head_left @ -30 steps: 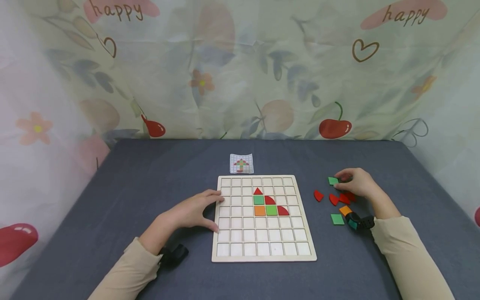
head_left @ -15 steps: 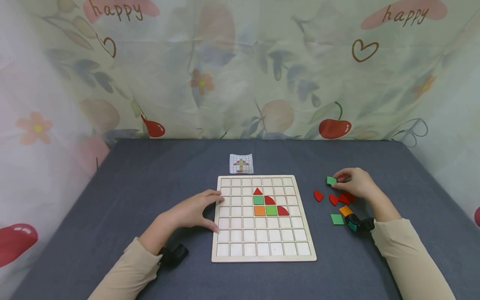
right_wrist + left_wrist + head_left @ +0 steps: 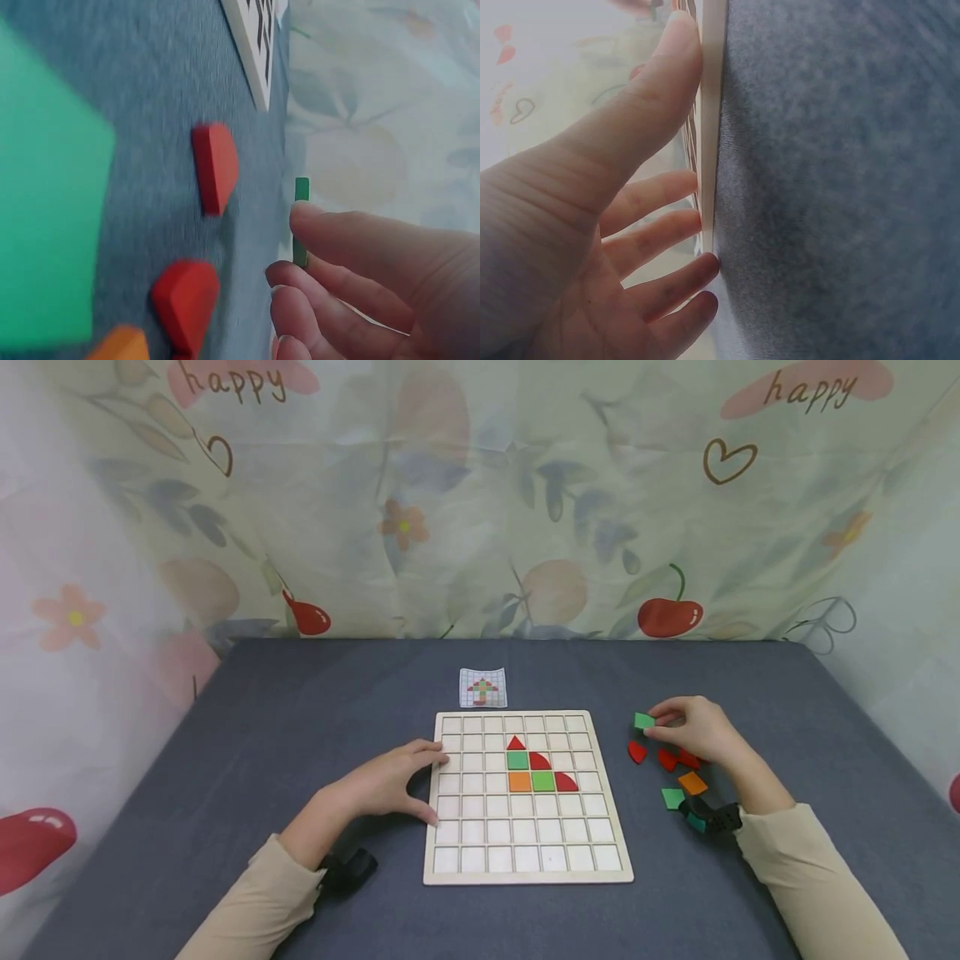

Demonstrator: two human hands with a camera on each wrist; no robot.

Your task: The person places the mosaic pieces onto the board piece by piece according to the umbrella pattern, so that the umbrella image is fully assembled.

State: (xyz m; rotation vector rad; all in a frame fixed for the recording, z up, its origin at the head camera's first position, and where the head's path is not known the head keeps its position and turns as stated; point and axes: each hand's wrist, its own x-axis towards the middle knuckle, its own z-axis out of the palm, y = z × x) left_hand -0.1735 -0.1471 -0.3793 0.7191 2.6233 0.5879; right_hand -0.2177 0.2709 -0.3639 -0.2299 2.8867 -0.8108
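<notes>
My right hand [image 3: 693,727] pinches a green square tile [image 3: 643,721] between thumb and fingers, right of the board. In the right wrist view this green tile [image 3: 301,191] shows edge-on at the fingertips. My left hand [image 3: 378,782] rests at the left edge of the pale wooden grid board [image 3: 480,878], fingers spread and thumb lying on the rim. The left wrist view shows the thumb and fingertips of the left hand [image 3: 607,195] along the board's side. On the board lie a red triangle [image 3: 515,743], green squares [image 3: 517,761], an orange square [image 3: 519,782] and red quarter-round tiles [image 3: 566,782].
Loose on the dark cloth [image 3: 337,685] below the right hand are several red quarter-round pieces [image 3: 637,752], an orange square tile [image 3: 693,783] and another green tile [image 3: 672,798]. Behind the board lies a small pattern card [image 3: 483,687]. A printed curtain [image 3: 480,527] hangs beyond the table.
My right hand has lifted the green square tile and carried it left, toward the board. The left hand stays at the board's edge.
</notes>
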